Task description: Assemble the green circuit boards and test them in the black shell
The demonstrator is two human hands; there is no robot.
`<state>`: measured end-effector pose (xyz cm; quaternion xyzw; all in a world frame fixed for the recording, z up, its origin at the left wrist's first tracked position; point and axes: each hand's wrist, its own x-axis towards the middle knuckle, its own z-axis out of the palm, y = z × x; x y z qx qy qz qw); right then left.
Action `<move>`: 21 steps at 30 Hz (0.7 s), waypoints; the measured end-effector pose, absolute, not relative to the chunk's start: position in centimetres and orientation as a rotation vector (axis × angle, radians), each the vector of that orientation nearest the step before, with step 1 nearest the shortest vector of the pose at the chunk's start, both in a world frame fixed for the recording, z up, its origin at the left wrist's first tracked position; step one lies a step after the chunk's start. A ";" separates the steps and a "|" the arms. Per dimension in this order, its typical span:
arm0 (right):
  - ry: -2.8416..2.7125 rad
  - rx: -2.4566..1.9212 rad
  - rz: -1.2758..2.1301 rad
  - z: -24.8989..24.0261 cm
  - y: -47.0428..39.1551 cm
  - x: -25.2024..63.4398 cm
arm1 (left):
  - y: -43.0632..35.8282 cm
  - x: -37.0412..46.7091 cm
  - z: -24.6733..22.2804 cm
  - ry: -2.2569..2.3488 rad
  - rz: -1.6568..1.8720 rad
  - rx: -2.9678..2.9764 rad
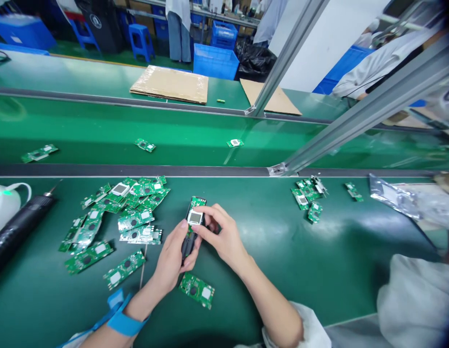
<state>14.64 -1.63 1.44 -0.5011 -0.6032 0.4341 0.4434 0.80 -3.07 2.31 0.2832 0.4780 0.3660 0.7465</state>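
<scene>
My left hand (pixel 173 249) is wrapped round a black holder with a green circuit board (pixel 198 201) on its upper end. A small white-framed display (pixel 195 218) with a grey face sits over the board. The thumb and fingers of my right hand (pixel 222 232) pinch this display at its edges; whether it is fixed to the board I cannot tell. Just below my hands a loose circuit board (pixel 197 290) with a white pad lies on the green bench. To the left is a loose heap of similar boards (pixel 133 195), some overlapping.
At the left lies a black electric screwdriver (pixel 21 232) beside a white device (pixel 5 205). A small board cluster (pixel 307 195) and a silver bag (pixel 393 198) are on the right. Behind the bench runs a green conveyor (pixel 188 130) carrying several boards. A metal post (pixel 311 150) slants up at right.
</scene>
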 end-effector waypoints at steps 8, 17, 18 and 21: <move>-1.427 -1.309 1.184 1.3 -2.1 14.1 | -3.5 0.6 1.2 1.099 0.832 0.775; -1.276 -1.553 0.636 0.7 -3.3 13.5 | -4.2 1.5 1.8 1.127 0.924 0.818; -1.306 -1.650 0.578 0.9 -3.4 14.1 | -4.1 1.4 1.8 1.110 0.946 0.808; -1.426 -1.944 0.523 1.4 -3.4 16.8 | -3.3 0.8 0.9 1.083 0.990 0.810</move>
